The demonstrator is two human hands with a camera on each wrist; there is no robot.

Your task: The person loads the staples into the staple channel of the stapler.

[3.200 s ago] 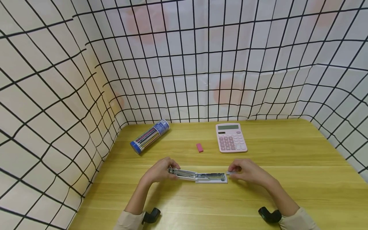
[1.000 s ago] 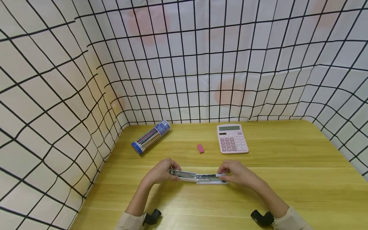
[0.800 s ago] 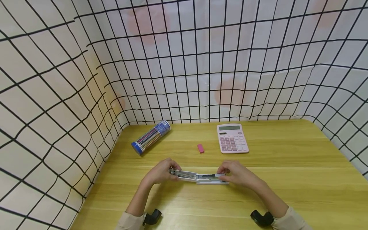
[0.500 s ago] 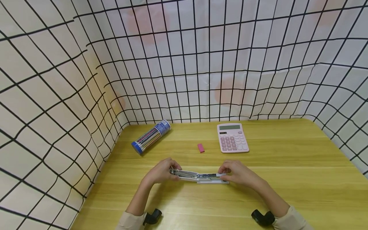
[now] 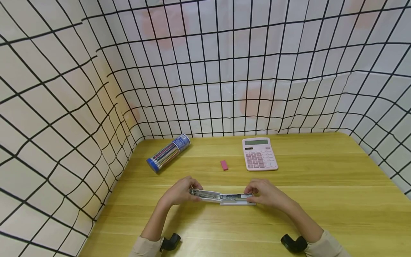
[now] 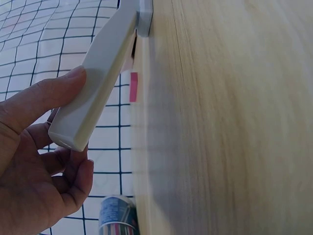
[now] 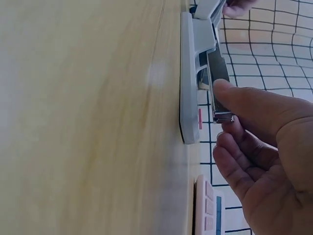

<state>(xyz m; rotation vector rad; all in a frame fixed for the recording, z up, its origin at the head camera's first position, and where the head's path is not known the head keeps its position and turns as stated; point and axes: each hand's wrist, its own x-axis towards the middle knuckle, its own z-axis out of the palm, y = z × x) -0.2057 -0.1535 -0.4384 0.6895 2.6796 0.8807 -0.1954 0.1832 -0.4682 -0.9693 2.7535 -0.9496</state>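
Observation:
An opened-out white stapler (image 5: 236,202) lies on the wooden table, its base flat and its top cover (image 6: 98,78) swung back to the left, raised off the wood. My left hand (image 5: 181,191) grips the cover's end, thumb on its outer face and fingers behind. At the front end of the metal magazine (image 7: 217,63), my right hand (image 5: 264,192) pinches with thumb and fingertips. A short pale strip of staples (image 5: 245,195) shows there in the head view, in the magazine channel; the fingers partly hide it.
Behind the stapler lies a small pink eraser-like block (image 5: 224,165). A pink calculator (image 5: 260,154) is at the back right. A clear tube of pencils (image 5: 168,153) with a blue lid lies at the back left. Gridded white cloth (image 5: 231,89) walls the back and sides.
About three seconds ago the right hand held the pale strip just right of the stapler; it has since moved left onto the magazine. Over the last second both hands have stayed nearly still.

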